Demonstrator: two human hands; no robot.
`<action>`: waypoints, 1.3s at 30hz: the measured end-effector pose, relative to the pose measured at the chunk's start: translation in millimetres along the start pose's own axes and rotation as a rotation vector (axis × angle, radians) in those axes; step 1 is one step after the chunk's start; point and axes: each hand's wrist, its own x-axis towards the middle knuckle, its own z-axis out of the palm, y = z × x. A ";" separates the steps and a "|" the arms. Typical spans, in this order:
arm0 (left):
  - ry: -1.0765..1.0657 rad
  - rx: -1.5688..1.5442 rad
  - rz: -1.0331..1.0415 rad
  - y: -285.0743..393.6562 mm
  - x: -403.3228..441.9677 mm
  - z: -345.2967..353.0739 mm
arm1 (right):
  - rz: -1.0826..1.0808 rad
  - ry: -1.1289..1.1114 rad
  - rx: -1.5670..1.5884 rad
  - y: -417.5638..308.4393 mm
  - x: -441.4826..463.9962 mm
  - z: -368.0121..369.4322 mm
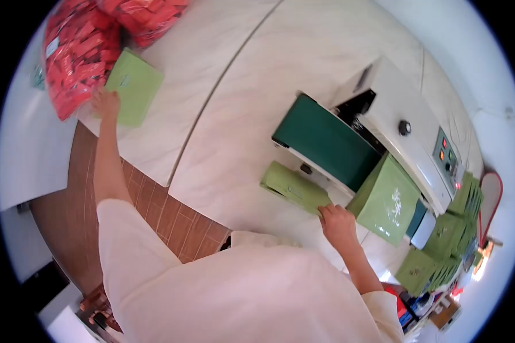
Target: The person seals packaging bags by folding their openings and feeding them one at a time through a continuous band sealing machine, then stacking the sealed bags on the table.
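Nearest us is a pale shirt (240,297), both arms reaching over the table (234,137). We judge the work partway along: one printed green pouch (390,203) leans against the machine (409,114) over its green belt (326,143), and a crowd of pouches (438,243) gathers past it. Two others are away from the belt: a curled pouch (292,186) in front of it, its end pinched by our right hand (339,226), and a flat pouch (134,88) at the table's far left. Our left hand (106,104) meets that one's edge; we cannot tell whether it grips. Beside it, two clear bags (83,63) bulge with red packets (91,71); what the pouches contain stays hidden from us.
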 end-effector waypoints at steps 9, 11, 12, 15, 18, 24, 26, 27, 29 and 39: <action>-1.551 -1.487 -0.455 118.4 -195.2 -271.8 | 0.020 0.006 0.607 -119.5 93.6 9.5; -1.584 -1.437 -0.403 126.2 -200.8 -294.7 | -0.130 0.046 0.737 -147.3 109.2 40.5; -1.453 -1.176 -0.166 126.8 -199.9 -292.7 | -0.138 0.043 0.735 -158.0 110.9 45.1; -1.202 -0.896 0.008 119.9 -189.4 -269.2 | -0.223 -0.366 0.854 -171.6 108.9 49.0; -1.093 -0.724 0.093 102.0 -180.3 -228.3 | -0.274 -0.315 0.926 -164.4 80.2 52.8; -0.730 -0.506 0.138 42.0 -62.8 -150.5 | 0.100 -0.231 0.844 -65.3 26.5 34.4; -0.479 -0.440 0.288 15.0 -33.0 -85.3 | 0.253 -0.242 0.805 -41.4 2.1 33.0; -0.265 -0.424 0.405 -2.4 -21.4 -39.1 | 0.272 -0.162 0.834 -27.9 -12.5 37.5; -0.449 -0.134 0.352 -13.7 5.7 6.9 | 0.325 -0.035 0.865 -6.9 -45.6 38.2; 0.037 -0.740 0.493 178.4 -118.6 -97.9 | 0.792 0.585 0.709 84.6 -197.5 40.0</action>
